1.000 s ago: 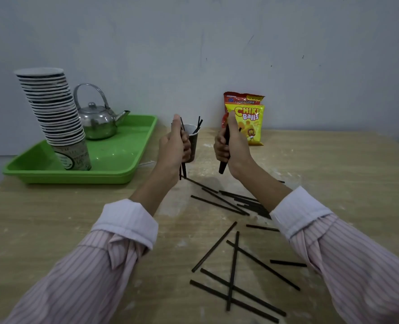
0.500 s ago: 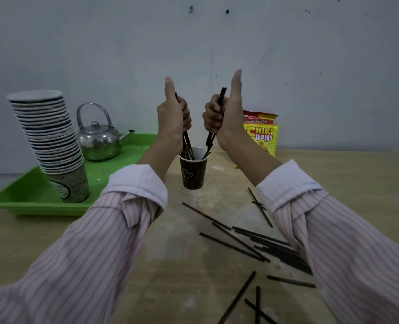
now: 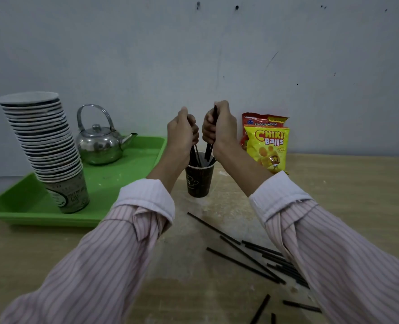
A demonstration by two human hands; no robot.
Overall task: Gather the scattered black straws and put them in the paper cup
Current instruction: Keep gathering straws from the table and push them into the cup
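A dark paper cup [image 3: 199,181] stands upright on the wooden table, with several black straws poking out of it. Just above its rim, my left hand [image 3: 182,134] is closed around black straws whose lower ends reach into the cup. My right hand [image 3: 219,126] is beside it, also closed on black straws [image 3: 209,150] that slant down into the cup. More loose black straws [image 3: 252,259] lie scattered on the table in front of the cup and under my right sleeve.
A green tray [image 3: 128,190] at the left holds a tall leaning stack of paper cups [image 3: 44,146] and a steel kettle [image 3: 100,143]. Snack bags [image 3: 267,146] lean at the wall right of the cup. The grey wall is close behind.
Both thumbs, raised half a second ago, have folded down, and both hands have sunk lower over the cup with their straws. The view has stayed raised toward the cup.
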